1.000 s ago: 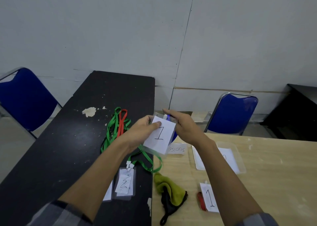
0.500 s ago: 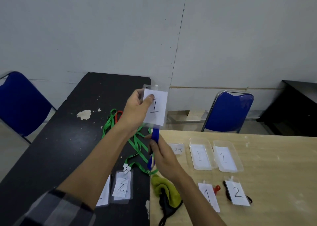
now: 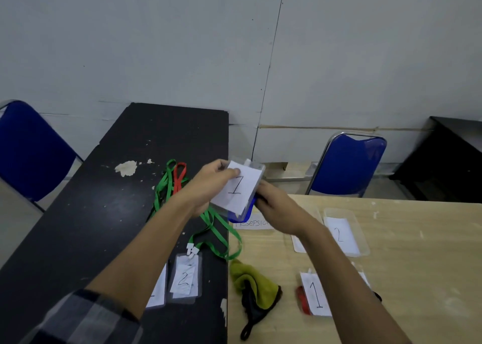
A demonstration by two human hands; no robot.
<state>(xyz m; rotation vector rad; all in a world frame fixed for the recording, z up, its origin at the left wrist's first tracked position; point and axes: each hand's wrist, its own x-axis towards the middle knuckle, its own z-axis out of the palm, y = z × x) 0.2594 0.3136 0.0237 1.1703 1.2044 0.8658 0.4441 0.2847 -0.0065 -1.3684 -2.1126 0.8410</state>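
Two hands held a clear badge holder (image 3: 238,188), its paper insert marked "1", in the air above the seam where a black bench (image 3: 91,213) met a wooden bench (image 3: 417,265). The left hand (image 3: 208,184) pinched the holder's upper left corner, thumb on the front and the other fingers (image 3: 220,165) curled behind. The right hand (image 3: 279,209) reached in at the lower right edge, its fingers clenched on a blue lanyard (image 3: 242,214) that bunched behind and just under the tilted holder.

Below the holder, green lanyards (image 3: 216,229) looped across the black bench and over the edge of the wooden one, with a red lanyard (image 3: 180,175) lying among them farther back. A second holder (image 3: 185,278) marked "2" lay on the black bench at the green straps' white clips, touching a further sleeve (image 3: 157,287) half hidden by the left forearm.

On the wooden bench sat a handwritten paper label (image 3: 251,224), a clear tray (image 3: 361,229) holding a sheet marked "2", a yellow-green cloth (image 3: 251,282) and a card (image 3: 314,294) marked "1" beside a red strap (image 3: 302,299). A blue chair (image 3: 347,163) stood behind that bench, near the wall.
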